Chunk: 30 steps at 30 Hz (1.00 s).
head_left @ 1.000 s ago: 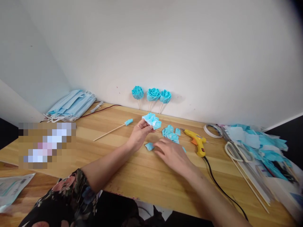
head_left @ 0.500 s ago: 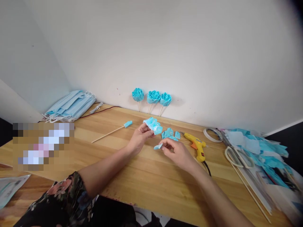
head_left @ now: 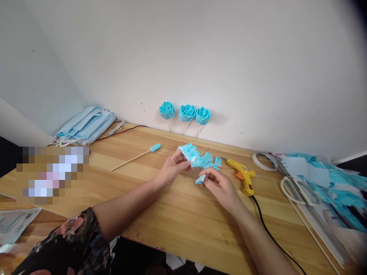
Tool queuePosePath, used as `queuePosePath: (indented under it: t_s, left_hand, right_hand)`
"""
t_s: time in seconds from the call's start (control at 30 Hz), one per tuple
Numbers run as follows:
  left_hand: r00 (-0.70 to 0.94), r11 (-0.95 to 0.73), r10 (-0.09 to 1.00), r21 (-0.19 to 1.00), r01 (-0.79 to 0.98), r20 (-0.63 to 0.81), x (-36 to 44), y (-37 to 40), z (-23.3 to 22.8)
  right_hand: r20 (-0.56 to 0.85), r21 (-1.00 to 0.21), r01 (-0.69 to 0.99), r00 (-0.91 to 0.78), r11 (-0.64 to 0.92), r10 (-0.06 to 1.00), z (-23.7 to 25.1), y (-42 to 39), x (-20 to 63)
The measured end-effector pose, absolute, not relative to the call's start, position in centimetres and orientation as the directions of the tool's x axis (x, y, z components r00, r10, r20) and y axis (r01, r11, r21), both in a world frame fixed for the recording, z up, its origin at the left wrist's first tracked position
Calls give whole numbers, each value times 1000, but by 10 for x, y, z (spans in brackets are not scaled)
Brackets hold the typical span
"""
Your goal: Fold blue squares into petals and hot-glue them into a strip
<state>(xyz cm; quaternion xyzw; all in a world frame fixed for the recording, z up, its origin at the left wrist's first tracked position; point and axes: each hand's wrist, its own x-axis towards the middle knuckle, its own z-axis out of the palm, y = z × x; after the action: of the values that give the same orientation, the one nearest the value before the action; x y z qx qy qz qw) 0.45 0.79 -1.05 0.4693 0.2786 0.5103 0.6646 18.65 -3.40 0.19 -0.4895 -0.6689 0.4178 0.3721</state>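
Note:
My left hand pinches a ruffled strip of blue petals between thumb and fingers, held above the table. Close by on the right, my right hand grips one small blue petal at its edge, apart from the strip. Behind the right hand lie several loose blue petals. A yellow glue gun rests on its side to the right of them, its black cord running toward me. To the left lies a wooden stick with a blue bud on its tip.
Three blue flowers on sticks lean against the back wall. A stack of blue face masks lies at the left rear. At the right are a tape roll, scissors, long sticks and a heap of blue fabric pieces.
The view has shifted a little. Both hands have moved slightly right, still holding the petal strip and the single petal, which has turned in the right fingers.

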Motion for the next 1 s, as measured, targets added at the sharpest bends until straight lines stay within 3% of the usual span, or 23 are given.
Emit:
queuePosePath:
  t_s: [0.17,0.27,0.5,1.0]
  left_hand:
    - [315,12,942,923,-385,119,4,10,-13]
    - [325,1,938,937,-348,120,5,9,-12]
    - [359,4,925,943,-332,122,8,7,-11]
    - [428,21,897,959,-282,106,9,4,-9]
  right_hand:
    - [231,-795,497,-281,347,932,8,-37,190]
    - [285,-732,569,-244,375,927,10,-38,193]
    - [352,-738,555,-168,383,921,7,-36,197]
    - [338,-696,630,-136,344,931,10,-36,197]
